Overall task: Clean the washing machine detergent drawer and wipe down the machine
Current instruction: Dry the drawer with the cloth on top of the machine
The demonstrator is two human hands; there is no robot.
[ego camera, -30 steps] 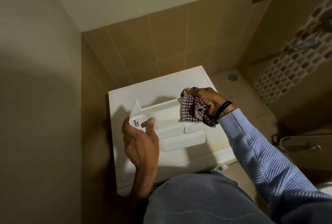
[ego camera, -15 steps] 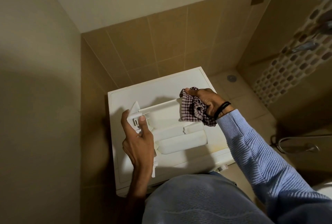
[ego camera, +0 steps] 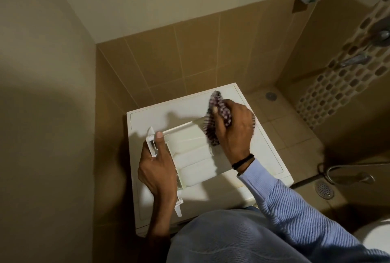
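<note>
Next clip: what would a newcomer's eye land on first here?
The white detergent drawer, out of its slot and held over the top of the washing machine, fills the middle of the view. The left hand holds its near-left end, and the right hand grips a checked cloth at its far-right end. Brown tiled walls close in behind.

Left hand (ego camera: 157,169), right hand (ego camera: 234,134): 2 curled grips.
</note>
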